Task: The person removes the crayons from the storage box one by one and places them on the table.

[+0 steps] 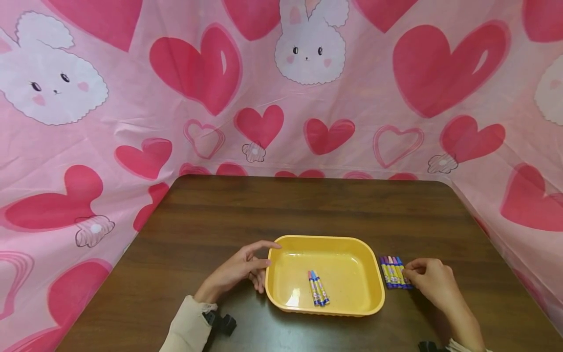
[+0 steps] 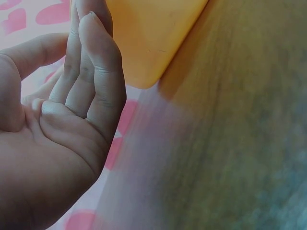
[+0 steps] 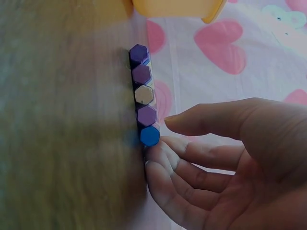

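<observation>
A row of several crayons (image 1: 394,273) with yellow wrappers lies side by side on the table, right of a yellow tray (image 1: 325,241). My right hand (image 1: 435,283) is at the right end of this row. In the right wrist view its fingertips touch beside the blue crayon (image 3: 150,136), while the thumb tip stands a little apart from the fingers. Inside the tray lie 3 crayons (image 1: 317,288), close together. My left hand (image 1: 239,269) rests against the tray's left side, index finger over the rim; the left wrist view shows its fingers fairly straight.
The brown wooden table (image 1: 308,205) extends behind the tray and to both sides. A pink cloth (image 1: 264,161) with hearts and rabbits hangs around the table's back and sides.
</observation>
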Demonstrator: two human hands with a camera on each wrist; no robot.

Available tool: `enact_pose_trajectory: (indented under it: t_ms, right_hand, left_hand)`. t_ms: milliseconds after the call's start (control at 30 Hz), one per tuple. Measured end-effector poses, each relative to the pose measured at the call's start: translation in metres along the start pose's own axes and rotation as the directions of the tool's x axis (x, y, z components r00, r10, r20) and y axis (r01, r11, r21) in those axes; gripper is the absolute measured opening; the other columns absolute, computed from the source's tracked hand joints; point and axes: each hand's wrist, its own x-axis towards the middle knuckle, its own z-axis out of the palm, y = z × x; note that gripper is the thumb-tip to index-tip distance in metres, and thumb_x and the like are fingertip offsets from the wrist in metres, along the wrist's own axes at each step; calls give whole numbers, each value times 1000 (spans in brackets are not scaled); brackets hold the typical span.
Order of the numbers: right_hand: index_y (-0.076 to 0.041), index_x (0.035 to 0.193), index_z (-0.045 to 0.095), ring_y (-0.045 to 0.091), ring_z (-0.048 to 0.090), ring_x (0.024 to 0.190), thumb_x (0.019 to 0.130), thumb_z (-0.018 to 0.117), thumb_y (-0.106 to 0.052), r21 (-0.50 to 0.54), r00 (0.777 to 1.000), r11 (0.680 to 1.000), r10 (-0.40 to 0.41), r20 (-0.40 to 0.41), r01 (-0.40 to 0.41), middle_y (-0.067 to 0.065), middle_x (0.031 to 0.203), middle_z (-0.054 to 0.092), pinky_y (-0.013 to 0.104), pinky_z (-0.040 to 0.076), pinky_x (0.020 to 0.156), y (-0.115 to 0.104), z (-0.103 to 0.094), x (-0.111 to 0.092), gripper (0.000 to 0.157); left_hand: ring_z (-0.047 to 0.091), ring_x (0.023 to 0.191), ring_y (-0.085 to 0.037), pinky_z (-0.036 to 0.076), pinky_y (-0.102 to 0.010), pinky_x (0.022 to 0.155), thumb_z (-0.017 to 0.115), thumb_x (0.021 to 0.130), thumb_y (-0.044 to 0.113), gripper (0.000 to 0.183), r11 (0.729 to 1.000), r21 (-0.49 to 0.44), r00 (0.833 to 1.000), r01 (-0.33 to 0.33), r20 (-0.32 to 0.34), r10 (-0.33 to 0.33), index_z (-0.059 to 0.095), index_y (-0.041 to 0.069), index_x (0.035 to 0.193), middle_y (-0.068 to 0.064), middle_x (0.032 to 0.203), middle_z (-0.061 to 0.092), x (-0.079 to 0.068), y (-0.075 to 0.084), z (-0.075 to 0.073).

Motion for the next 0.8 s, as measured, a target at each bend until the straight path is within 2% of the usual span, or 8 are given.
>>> enact_pose_trajectory:
  t_ms: [267, 400, 500, 633, 800]
  right_hand:
    - [-5, 93, 75, 13, 61, 67, 90, 69, -18, -13, 999, 1000, -19, -36, 18, 0, 76, 71, 29, 47, 57, -3, -2, -1, 14]
    - [-5, 92, 75, 15, 62, 70, 90, 69, -17, -34, 991, 997, -69, -116, 66, 1, 78, 72, 35, 49, 60, -11, 1, -2, 14]
    - [-4, 91, 75, 15, 60, 68, 90, 70, -16, -37, 980, 995, -102, -171, 97, 1, 78, 71, 34, 48, 60, -20, 3, -5, 13]
    - [-5, 92, 74, 13, 58, 66, 91, 71, -14, -23, 966, 989, -150, -211, 148, 0, 77, 69, 26, 47, 55, -35, 3, -8, 10]
    - [-7, 88, 74, 11, 59, 66, 89, 72, -11, -35, 933, 967, -254, -256, 254, -4, 75, 68, 22, 49, 55, -60, 1, -12, 5]
  left_hand:
    - [68, 54, -20, 57, -29, 53, 53, 103, 9, 48, 1000, -5, 1000, 1, 2, -1, 38, 1, 148, -10, 70, 71, 0, 0, 0]
    - [68, 54, -20, 57, -29, 54, 53, 103, 9, 48, 1000, -6, 1000, -4, 7, 4, 38, 1, 148, -10, 70, 71, 0, 0, 0]
    - [68, 54, -20, 57, -30, 54, 54, 103, 9, 49, 1000, -9, 1000, 1, 9, -1, 38, 1, 148, -10, 71, 71, 0, 0, 0]
    - [68, 54, -19, 57, -30, 54, 53, 103, 9, 49, 1000, -13, 1000, 8, 7, -8, 37, 1, 148, -10, 70, 71, 1, 1, 1]
    - [68, 54, -19, 57, -30, 54, 53, 103, 9, 49, 1000, -12, 1000, 5, 4, -4, 36, 0, 148, -9, 70, 71, 0, 1, 1]
